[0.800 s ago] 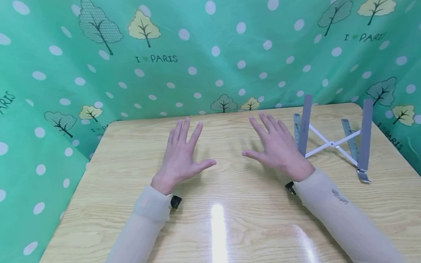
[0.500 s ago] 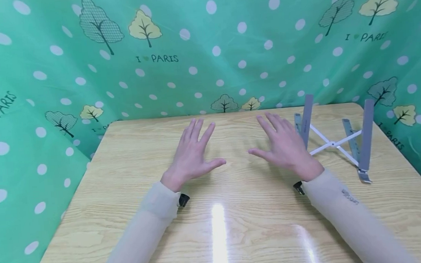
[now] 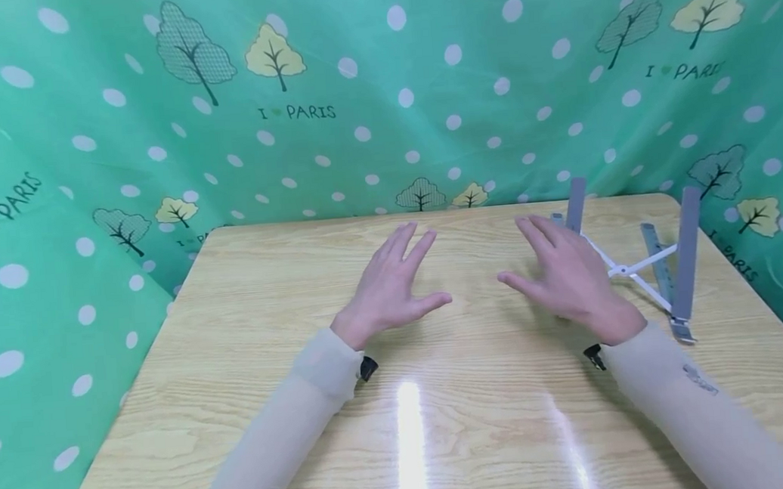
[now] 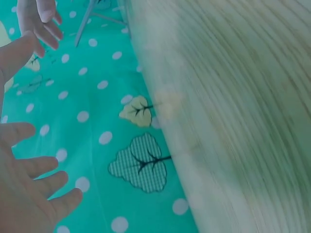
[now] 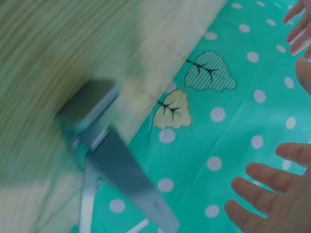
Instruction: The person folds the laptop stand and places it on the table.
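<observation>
A grey folding laptop stand [image 3: 687, 254] with white crossed struts stands at the right of the wooden table. My right hand [image 3: 571, 273], fingers spread and thumb pointing left, overlaps the stand's left arm in the head view. In the right wrist view, the stand [image 5: 133, 179] shows left of the fingers, apart from them. Near the table's middle, my left hand [image 3: 388, 290] is held palm down with its fingers straight and thumb out to the right. Neither hand holds anything. Both hands face each other across a gap over the tabletop.
The light wooden table [image 3: 244, 285] ends at a green dotted curtain [image 3: 330, 150] printed with trees, hanging behind it and along both sides. Light reflections [image 3: 411, 448] streak the front of the tabletop.
Both hands have moved to the right, keeping their spread shape. The right hand now covers more of the stand's left side. The stand has stayed in place; the head view has shifted slightly.
</observation>
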A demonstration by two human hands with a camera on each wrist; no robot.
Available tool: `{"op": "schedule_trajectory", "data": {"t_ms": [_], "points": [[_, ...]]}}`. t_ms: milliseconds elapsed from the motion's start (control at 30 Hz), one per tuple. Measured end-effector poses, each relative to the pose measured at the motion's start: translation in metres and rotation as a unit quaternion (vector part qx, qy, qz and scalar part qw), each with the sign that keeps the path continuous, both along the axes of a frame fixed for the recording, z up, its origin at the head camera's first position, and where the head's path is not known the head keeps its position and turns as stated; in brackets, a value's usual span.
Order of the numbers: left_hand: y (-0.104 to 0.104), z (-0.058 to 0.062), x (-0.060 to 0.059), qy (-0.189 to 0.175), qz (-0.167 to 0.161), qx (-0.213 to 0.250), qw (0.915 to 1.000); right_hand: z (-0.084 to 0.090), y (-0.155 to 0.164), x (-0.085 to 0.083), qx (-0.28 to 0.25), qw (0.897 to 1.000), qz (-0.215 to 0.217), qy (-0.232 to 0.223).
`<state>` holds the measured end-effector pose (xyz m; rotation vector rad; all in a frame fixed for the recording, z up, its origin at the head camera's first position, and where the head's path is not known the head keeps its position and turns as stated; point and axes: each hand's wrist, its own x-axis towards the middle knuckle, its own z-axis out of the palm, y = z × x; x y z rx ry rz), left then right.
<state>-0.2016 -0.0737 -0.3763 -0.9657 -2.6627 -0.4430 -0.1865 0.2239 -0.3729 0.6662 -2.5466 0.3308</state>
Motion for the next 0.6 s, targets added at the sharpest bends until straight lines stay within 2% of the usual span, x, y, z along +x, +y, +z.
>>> {"op": "schedule_trajectory", "data": {"t_ms": [167,600], "points": [[0.013,-0.001,0.0,-0.012,-0.012,0.004,0.9998,0.002,0.015,0.006,0.004,1.0,-0.01,0.009],[0.049,-0.002,-0.003,-0.035,-0.041,0.016,0.9984,0.008,0.053,0.016,0.012,0.998,-0.055,-0.037]]}}
